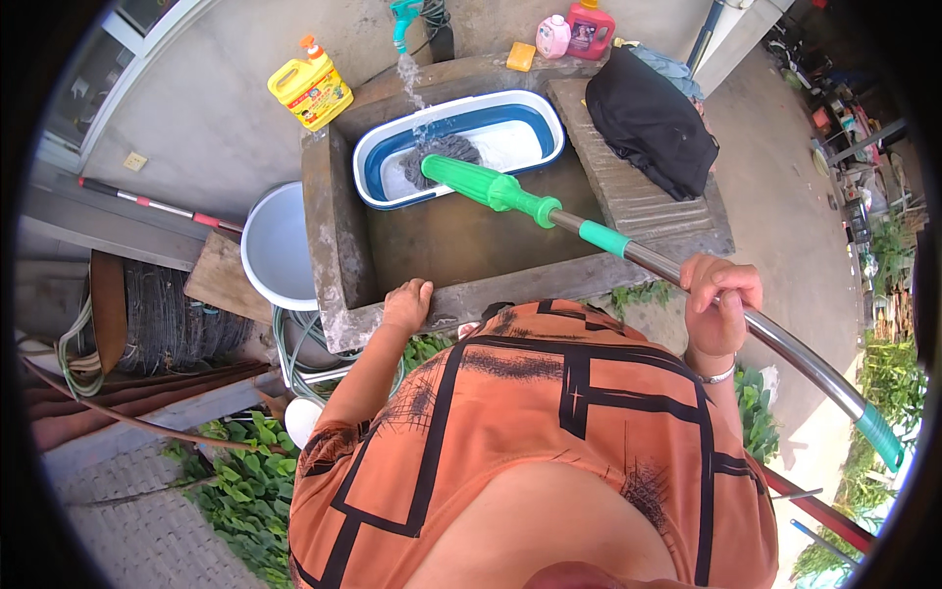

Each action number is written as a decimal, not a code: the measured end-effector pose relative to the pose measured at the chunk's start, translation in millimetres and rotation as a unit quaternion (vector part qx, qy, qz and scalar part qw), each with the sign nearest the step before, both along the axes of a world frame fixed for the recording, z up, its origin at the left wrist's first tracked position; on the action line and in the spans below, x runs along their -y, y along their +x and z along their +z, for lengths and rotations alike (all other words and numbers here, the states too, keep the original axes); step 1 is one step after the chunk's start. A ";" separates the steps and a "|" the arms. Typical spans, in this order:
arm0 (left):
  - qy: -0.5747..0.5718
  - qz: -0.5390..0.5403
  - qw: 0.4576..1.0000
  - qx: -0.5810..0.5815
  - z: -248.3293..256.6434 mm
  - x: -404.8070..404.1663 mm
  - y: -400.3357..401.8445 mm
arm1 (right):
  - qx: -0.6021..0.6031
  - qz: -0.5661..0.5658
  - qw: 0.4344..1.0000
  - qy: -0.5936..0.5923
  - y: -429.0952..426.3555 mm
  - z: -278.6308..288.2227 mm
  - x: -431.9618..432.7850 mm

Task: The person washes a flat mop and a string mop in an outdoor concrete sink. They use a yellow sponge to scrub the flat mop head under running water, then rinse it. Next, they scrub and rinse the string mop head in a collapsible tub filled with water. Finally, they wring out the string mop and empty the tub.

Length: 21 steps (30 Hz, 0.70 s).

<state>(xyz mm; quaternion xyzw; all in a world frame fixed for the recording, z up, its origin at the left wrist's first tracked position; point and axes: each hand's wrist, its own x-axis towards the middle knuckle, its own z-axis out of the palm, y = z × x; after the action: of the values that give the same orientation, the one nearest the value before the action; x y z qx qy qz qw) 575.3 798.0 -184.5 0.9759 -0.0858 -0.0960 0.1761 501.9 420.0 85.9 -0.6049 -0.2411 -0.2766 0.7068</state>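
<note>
My right hand (717, 298) is closed around the steel handle of a twist mop (662, 263), which slants from the lower right towards the sink. The mop's green plastic wringer sleeve (486, 184) leads to its grey string head (449, 156), resting in a blue and white oblong basin (526, 140). Water pours from a teal tap (402, 22) onto the mop head. The basin stands in a concrete sink (331, 221), with shallow water or wet stone around it. My left hand (408, 303) rests on the sink's near rim and holds nothing.
A yellow pump jug (313, 87) stands at the sink's back left corner. Orange soap (520, 56), a pink bottle (553, 37) and a red jug (590, 31) are on the back ledge. Black cloth (647, 121) lies over the ribbed washboard. A pale round tub (280, 247) adjoins the left side.
</note>
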 end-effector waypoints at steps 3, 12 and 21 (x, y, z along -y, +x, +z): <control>0.049 0.026 0.997 0.061 -6.0 6.8 -21.3 | 0.002 0.003 1.000 -0.008 -2.0 -12.9 28.3; 0.119 0.120 0.981 0.096 -13.2 27.5 -18.9 | 0.052 -0.030 0.997 0.039 7.9 26.0 158.6; 0.104 0.138 0.978 0.117 -11.6 32.6 -20.3 | 0.037 0.018 0.998 0.055 21.3 -29.5 107.4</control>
<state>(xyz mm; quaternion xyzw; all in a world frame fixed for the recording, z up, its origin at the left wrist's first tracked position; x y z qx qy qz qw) 555.0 765.4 -196.1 0.9958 0.0405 0.0354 0.0735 523.2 312.7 56.4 -0.5503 -0.2621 -0.2987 0.7343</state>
